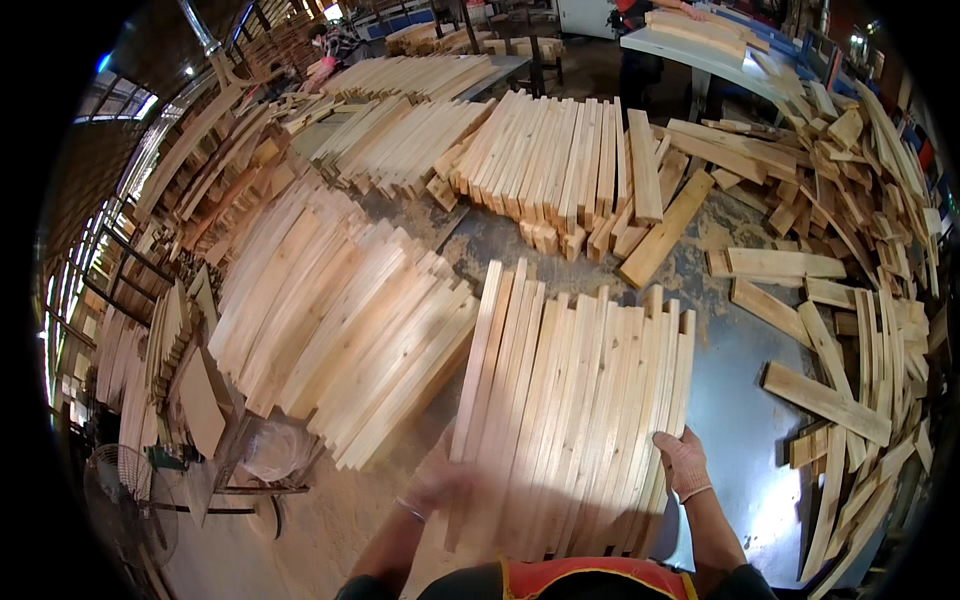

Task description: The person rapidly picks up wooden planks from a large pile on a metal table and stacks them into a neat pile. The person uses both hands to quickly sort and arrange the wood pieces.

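One row of pale, straight wooden slats (565, 400) sits between the blurred left grip (436, 480) (closure unclear) and knit-gloved right grip (685, 464), holding the edge; press evenly inward.

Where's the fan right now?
Head view, lower left: the fan is well to the left of the person's left hand, just below and left of the tan panel.

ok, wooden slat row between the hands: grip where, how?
Probably the two outer long sides of the wooden slat row, left hand and right hand coming from opposite sides, squeezing inward: the slats lie side by side with uneven far ends, so pressure across the row should hold them together.
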The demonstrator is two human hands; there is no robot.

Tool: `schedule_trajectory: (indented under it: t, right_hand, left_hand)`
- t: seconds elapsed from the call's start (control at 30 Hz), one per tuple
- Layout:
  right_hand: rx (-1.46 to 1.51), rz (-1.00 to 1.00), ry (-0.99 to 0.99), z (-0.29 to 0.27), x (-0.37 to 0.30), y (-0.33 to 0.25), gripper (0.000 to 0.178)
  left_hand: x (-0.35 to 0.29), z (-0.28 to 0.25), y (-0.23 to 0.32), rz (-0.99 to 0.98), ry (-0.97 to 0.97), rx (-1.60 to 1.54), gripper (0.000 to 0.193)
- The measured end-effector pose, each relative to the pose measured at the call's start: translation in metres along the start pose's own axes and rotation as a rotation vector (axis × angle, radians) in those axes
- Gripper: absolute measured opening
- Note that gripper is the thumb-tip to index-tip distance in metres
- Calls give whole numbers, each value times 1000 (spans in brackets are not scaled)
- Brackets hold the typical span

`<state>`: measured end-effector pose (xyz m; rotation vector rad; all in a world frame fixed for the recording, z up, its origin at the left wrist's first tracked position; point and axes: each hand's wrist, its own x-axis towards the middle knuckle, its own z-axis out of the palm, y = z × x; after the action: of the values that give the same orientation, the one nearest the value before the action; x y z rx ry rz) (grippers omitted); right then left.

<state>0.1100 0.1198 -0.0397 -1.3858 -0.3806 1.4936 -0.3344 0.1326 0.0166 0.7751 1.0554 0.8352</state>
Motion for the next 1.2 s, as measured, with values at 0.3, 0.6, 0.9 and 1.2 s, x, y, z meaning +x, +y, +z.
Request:
schedule_trajectory:
  t: [0.3, 0.6, 0.9, 1.2]
  right_hand:
    - [-65, -315, -91, 122, 149, -224, 45]
    - [-86, -535, -347, 269, 393, -370, 42]
    - [-254, -586, -239, 198, 365, -277, 51]
    - [-31, -322, 284, -26, 76, -71, 63]
  left_hand:
    - [209, 9, 227, 258, -120, -14, 78]
    - [553, -58, 411, 44, 50, 128, 32]
    - [569, -112, 376, 605, 160, 1287, 58]
    - [326, 38, 264, 715, 276, 2048, 75]
